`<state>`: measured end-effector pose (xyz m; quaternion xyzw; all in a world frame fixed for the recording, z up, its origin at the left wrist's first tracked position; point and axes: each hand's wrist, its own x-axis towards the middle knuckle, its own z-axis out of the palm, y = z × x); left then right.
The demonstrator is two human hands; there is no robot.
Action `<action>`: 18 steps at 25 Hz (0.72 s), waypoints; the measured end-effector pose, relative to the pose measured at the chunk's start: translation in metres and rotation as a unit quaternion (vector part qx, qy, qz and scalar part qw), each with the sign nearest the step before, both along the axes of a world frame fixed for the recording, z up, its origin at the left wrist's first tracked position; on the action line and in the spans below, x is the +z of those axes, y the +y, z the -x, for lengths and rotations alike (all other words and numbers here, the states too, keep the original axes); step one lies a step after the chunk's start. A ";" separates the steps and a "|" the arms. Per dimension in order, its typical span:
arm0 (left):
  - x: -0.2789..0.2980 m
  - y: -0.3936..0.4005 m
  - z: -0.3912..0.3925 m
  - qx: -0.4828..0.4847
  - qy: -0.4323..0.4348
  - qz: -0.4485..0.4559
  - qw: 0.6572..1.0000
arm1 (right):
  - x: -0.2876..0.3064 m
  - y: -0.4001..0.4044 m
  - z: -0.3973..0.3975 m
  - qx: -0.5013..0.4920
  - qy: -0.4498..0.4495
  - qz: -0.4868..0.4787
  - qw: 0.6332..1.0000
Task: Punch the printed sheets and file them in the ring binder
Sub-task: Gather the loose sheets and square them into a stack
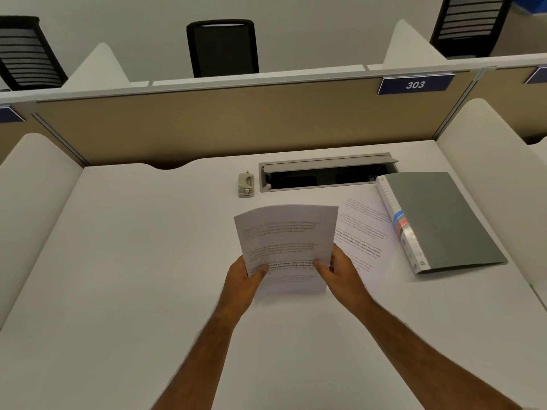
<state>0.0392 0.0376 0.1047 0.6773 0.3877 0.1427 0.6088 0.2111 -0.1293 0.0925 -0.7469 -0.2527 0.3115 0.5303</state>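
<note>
A printed sheet (284,235) is lifted above the white desk, held at its lower edge by both hands. My left hand (244,281) pinches its lower left part and my right hand (340,272) its lower right part. Another printed sheet (364,229) lies flat on the desk just to the right, partly under the held one. The grey ring binder (441,220) lies closed at the right, with coloured tabs along its spine. A small beige hole punch (246,184) stands at the back of the desk, beyond the held sheet.
An open cable tray (325,174) is set into the desk (133,261) behind the sheets. White side dividers (32,202) flank the desk and a beige partition (207,125) closes the back, with a 303 sign. Black chairs stand beyond it.
</note>
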 end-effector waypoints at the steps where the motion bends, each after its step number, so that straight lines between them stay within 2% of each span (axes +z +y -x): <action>1: -0.002 0.002 -0.001 0.002 -0.001 0.006 1.000 | 0.000 0.002 -0.002 0.001 0.009 0.001 1.000; 9: -0.025 0.017 -0.008 0.017 0.008 0.067 0.998 | -0.017 0.016 -0.020 -0.026 0.104 0.020 0.994; 13: -0.040 0.023 -0.007 0.031 0.036 0.074 0.996 | -0.039 0.020 -0.033 -0.039 0.117 0.059 0.991; 15: -0.048 0.027 -0.007 0.039 0.049 0.074 0.995 | -0.051 0.021 -0.040 -0.051 0.077 0.105 0.990; 18: -0.061 0.034 -0.003 0.048 0.062 0.074 0.994 | -0.064 0.017 -0.052 -0.054 -0.111 0.167 0.978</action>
